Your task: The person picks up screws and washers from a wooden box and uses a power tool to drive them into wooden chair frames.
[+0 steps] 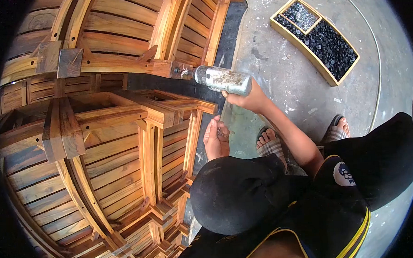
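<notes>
My right hand (247, 99) grips a scuffed grey power driver (227, 80), held level. Its dark nose points left, and the tip is at the end of a wooden rail (161, 68) on a slatted furniture frame. Below it, my left hand (215, 138) is raised near the corner of a second wooden frame (208, 106), apart from it. Its fingers are curled together, and what lies in them is too small to name.
A two-part wooden box (313, 59) on the concrete floor (296, 96) holds shiny small metal pieces and black round pieces. A thin hose (376, 55) runs along the right. Several slatted wooden frames (112, 164) stack up on the left. My sandalled feet (271, 142) are nearby.
</notes>
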### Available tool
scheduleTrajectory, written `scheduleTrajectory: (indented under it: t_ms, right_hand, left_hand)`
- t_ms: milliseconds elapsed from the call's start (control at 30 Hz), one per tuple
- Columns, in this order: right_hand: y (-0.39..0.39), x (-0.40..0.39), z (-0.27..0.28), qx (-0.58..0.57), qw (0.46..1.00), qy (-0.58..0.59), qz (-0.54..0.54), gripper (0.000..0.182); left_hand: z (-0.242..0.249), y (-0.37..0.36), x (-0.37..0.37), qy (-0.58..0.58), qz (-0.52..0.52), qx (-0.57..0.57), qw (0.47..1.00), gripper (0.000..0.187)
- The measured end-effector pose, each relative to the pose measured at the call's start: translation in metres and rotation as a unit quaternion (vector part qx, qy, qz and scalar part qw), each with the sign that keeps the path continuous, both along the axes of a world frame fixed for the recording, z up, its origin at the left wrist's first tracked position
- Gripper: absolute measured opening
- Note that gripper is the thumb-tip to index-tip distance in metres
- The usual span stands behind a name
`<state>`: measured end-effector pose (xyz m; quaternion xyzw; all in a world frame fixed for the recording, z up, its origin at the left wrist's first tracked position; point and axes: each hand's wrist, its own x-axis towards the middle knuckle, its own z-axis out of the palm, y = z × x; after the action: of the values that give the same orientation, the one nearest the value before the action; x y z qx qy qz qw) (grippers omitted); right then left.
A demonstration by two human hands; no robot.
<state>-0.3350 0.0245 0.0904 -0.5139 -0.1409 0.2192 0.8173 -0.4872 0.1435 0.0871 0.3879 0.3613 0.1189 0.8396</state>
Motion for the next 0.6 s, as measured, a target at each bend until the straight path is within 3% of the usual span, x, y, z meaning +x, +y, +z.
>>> scheduleTrajectory:
  t_ms: [167, 233, 367, 433, 500, 567, 600]
  right_hand:
    - [-0.002, 0.000, 0.003, 0.004, 1.000, 0.021, 0.010, 0.030]
    - [-0.003, 0.000, 0.002, 0.002, 1.000, 0.022, 0.013, 0.030]
    - [-0.004, 0.001, 0.001, -0.036, 0.999, -0.026, -0.021, 0.028]
    - [-0.018, 0.004, 0.000, -0.019, 0.999, -0.039, 0.012, 0.028]
    - [-0.031, 0.002, 0.018, -0.008, 0.997, -0.050, 0.057, 0.029]
    - [-0.038, -0.006, 0.029, 0.005, 0.997, 0.054, 0.060, 0.032]
    - [-0.038, -0.008, 0.027, 0.002, 0.996, 0.051, 0.067, 0.032]
  left_hand:
    - [0.003, -0.002, -0.001, 0.009, -0.015, -0.011, 1.000, 0.022]
    - [0.013, -0.008, 0.006, 0.046, 0.017, 0.007, 0.999, 0.022]
    - [0.023, -0.015, 0.015, 0.026, 0.030, 0.030, 0.999, 0.021]
    - [0.027, -0.011, 0.023, 0.016, 0.078, 0.028, 0.996, 0.022]
    - [0.036, -0.002, 0.032, -0.002, 0.106, 0.005, 0.994, 0.022]
    - [0.046, 0.010, 0.045, -0.109, 0.058, -0.034, 0.992, 0.024]
    - [0.059, 0.009, 0.057, -0.112, 0.075, -0.009, 0.991, 0.025]
